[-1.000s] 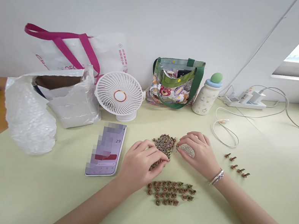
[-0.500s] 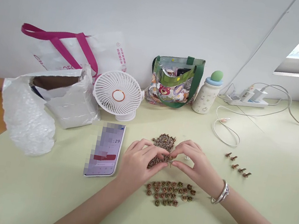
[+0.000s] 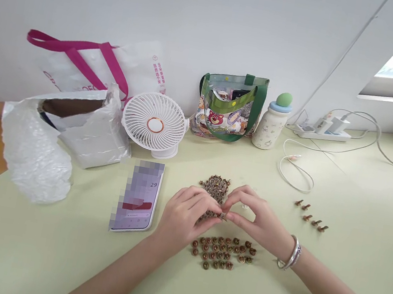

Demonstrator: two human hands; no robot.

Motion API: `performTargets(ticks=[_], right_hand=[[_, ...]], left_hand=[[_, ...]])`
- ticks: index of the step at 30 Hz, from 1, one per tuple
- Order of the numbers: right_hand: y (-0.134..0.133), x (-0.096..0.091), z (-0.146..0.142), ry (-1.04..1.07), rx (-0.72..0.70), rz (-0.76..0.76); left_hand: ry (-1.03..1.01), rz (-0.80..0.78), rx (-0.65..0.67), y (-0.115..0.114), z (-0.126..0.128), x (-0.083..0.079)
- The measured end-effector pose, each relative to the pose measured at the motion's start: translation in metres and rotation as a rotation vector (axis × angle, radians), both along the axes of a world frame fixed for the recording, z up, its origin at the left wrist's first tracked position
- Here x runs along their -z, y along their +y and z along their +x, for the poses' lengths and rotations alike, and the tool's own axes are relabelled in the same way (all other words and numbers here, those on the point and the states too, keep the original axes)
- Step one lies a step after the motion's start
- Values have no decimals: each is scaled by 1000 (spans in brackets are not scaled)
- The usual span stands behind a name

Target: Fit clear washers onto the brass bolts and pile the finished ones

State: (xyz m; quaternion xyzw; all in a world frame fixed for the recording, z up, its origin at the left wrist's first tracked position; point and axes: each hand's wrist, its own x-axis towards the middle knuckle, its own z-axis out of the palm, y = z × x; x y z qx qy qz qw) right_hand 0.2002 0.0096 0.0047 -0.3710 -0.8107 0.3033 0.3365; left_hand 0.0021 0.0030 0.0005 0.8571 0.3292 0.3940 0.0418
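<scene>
A heap of small brass-coloured screws point(image 3: 213, 190) lies on the pale green desk point(image 3: 312, 269), partly under my left hand point(image 3: 185, 211). The fingers of my left hand curl over the heap's lower edge. My right hand point(image 3: 255, 215) reaches in from the right, and its thumb and forefinger pinch a small screw point(image 3: 223, 216) close to my left fingertips. Below the hands, a loose group of similar screws point(image 3: 221, 254) stands head-down. Several more lie in a short row point(image 3: 309, 215) to the right. A small clear piece point(image 3: 245, 206) is partly hidden behind my right hand.
A phone point(image 3: 138, 197) with a blurred screen lies left of my hands. Bubble wrap point(image 3: 33, 154), a white fan point(image 3: 155, 124), a tote bag point(image 3: 228, 109), a bottle point(image 3: 272, 122) and a power strip point(image 3: 320, 133) with white cables stand farther back.
My right hand has moved left from the clear piece to the heap and now pinches a screw. My left hand has shifted little. The head view has barely moved.
</scene>
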Motion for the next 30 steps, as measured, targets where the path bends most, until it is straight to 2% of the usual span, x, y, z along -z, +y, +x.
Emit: performTargets(ticks=[11,17,20,25,30], right_hand=[[-8,-3,-7,-100,20,39],[-4,-1,-5,-77,-23,32],[-4,1,-3,-76,-23,92],[-4,5,-3,-87,-50,314],[-5,7,-2,-162,-34,478]], left_hand=[[74,88,-15,-2,1,0],[64,32,1,0,-2,1],[9,-67,10,0,0,1],[-120,-407,39,-2,3,0],[-170,-514,59,-4,4,-2]])
